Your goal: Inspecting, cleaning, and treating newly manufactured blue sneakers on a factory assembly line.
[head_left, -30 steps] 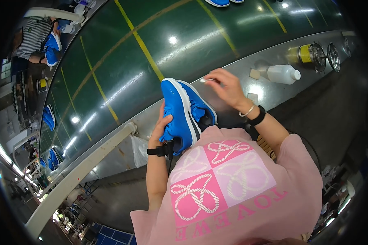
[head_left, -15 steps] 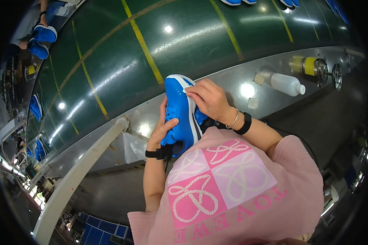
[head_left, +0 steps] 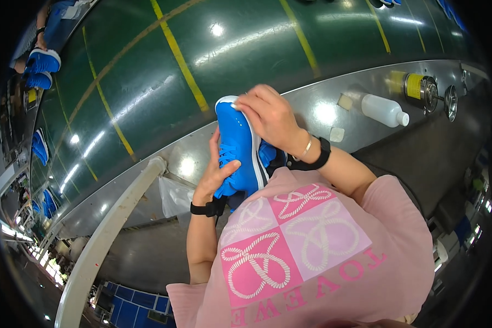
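Observation:
A blue sneaker with a white sole edge is held toe up, away from me, over the metal ledge. My left hand is closed around its left side, thumb over the laces and fingers partly hidden behind it. Pinched at the toe's right edge, the fingertips of my right hand hold a small white piece, mostly covered, against the shoe; its kind I cannot make out. Part of a second blue shoe shows below my right wrist.
A green conveyor belt with yellow lines runs beyond the metal ledge. On the ledge are a white bottle, a metal can, small pale blocks and a plastic bag. At far left, another person's hand holds blue shoes.
My right hand has moved up and slightly left along the shoe's edge to the toe tip. My left hand still grips the sneaker. Shoes at the belt's far edge have shifted mostly out of view.

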Available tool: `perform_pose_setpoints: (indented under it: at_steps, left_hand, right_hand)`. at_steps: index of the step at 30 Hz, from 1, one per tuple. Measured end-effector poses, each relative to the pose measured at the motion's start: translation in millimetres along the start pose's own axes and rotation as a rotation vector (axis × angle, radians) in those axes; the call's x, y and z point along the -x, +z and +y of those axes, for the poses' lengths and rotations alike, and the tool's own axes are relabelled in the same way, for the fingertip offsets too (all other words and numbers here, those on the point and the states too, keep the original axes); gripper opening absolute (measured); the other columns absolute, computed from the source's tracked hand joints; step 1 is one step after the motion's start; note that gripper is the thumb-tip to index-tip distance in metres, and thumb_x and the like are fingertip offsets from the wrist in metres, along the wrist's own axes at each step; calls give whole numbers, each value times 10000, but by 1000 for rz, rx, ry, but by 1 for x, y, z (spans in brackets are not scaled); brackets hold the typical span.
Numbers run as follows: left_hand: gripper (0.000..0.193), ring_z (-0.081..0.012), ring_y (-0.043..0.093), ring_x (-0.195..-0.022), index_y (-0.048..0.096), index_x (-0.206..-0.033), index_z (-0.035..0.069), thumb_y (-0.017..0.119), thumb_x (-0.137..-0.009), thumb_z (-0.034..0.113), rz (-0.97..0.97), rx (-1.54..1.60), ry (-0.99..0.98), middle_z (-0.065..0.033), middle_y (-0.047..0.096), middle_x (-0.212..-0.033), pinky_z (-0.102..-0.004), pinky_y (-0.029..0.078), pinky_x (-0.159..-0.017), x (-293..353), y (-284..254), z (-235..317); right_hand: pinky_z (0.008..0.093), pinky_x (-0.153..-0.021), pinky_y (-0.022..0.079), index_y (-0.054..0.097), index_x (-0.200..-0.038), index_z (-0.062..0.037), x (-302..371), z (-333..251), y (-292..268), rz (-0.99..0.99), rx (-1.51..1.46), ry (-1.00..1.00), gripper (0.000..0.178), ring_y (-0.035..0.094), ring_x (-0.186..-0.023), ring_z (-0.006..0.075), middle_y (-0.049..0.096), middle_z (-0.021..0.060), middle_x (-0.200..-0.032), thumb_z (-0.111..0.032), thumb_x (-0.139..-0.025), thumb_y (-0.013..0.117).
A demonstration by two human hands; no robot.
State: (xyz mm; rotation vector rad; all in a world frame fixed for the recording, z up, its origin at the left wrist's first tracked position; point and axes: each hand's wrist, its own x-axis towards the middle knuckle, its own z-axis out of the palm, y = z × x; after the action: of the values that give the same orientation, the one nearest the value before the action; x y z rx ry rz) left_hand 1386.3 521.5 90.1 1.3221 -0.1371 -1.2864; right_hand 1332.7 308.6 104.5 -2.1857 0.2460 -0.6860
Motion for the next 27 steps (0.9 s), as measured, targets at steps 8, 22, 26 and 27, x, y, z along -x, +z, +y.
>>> perform_pose_setpoints:
  at_steps: [8, 22, 26, 27]
  left_hand:
    - [1065, -316, 305, -1386, 63, -1529, 66, 769, -766, 300, 20, -61, -6, -216, 235, -1514, -437, 296, -1123, 2, 4, 8]
    - [1020, -321, 457, -1276, 67, -1535, 106, 750, -787, 228, 131, -41, 3, -229, 355, -1425, -432, 428, -1030, 8, 35, 28]
    - [1016, -320, 470, -1262, 67, -1538, 116, 746, -788, 213, 136, -63, -16, -230, 377, -1402, -433, 435, -1022, 7, 35, 30]
    - [1013, -320, 475, -1256, 69, -1538, 119, 744, -788, 209, 137, -73, -13, -231, 382, -1395, -432, 438, -1018, 6, 35, 30]
  right_hand:
    - [353, -649, 497, 676, -875, -33, 15, -4, -12, -44, 7, 30, 79, 582, -744, 272, 573, 94, -814, -33, -796, 676]
    - [235, -604, 441, 716, -955, -48, 2, 9, -30, -173, -250, 490, 127, 528, -665, 101, 611, 28, -827, -59, -828, 708]
    - [251, -621, 466, 705, -966, -46, -1, 6, -23, -109, -258, 459, 135, 565, -696, 113, 625, 44, -847, -49, -832, 699]
    - [280, -643, 489, 693, -952, -45, 2, 8, -19, -78, -220, 366, 122, 588, -723, 171, 619, 63, -851, -53, -831, 686]
